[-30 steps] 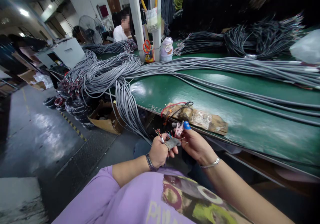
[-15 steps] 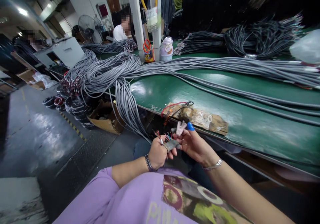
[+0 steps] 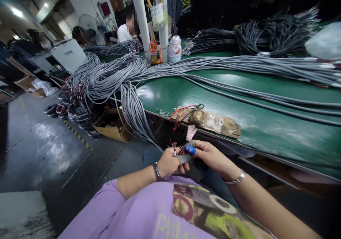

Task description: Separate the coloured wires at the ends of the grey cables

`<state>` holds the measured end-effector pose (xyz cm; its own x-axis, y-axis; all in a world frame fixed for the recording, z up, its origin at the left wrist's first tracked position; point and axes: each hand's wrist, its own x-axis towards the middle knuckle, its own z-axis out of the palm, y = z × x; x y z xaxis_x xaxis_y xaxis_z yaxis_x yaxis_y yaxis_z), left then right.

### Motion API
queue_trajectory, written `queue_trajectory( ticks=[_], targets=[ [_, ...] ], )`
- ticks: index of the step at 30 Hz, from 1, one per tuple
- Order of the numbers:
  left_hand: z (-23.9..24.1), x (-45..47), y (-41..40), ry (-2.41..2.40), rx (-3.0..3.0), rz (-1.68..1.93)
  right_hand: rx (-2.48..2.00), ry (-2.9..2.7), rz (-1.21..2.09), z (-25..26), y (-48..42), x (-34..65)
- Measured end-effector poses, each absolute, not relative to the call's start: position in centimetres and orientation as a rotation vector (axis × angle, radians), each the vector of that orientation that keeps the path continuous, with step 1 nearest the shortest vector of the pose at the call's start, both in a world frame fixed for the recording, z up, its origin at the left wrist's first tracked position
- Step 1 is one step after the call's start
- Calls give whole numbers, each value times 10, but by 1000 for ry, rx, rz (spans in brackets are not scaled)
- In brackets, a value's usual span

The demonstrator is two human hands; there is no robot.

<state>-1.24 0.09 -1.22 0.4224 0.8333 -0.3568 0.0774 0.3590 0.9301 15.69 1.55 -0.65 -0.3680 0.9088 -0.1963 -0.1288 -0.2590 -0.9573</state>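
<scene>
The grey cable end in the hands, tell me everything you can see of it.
The grey cable end is a short stub of grey sheath, pinched in the left hand below the table edge. Thin coloured wires, red among them, fan upward from it. The right hand, a blue cover on one fingertip, meets it from the other side.

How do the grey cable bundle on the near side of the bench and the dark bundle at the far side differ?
The grey cable bundle is pale, stretched long across the green bench and spilling off its left end; the dark bundle is near-black and gathered in a heap at the back. The grey bundle looks the larger. Both are many thin cables lying loose on the bench.
</scene>
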Motion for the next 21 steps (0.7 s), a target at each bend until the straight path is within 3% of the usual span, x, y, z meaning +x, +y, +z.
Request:
queue_trajectory(
  ticks=[5, 11, 21],
  targets=[
    [-17, -13, 3, 1121, 1005, 842, -1055, -882, 1767, -19, 3, 157],
    [-18, -10, 0, 1088, 1023, 854, -1118, -961, 1500, -18, -9, 137],
    [-22, -13, -1, 1060, 1041, 847, -1161, -1060, 1541, -19, -2, 141]
  ],
)
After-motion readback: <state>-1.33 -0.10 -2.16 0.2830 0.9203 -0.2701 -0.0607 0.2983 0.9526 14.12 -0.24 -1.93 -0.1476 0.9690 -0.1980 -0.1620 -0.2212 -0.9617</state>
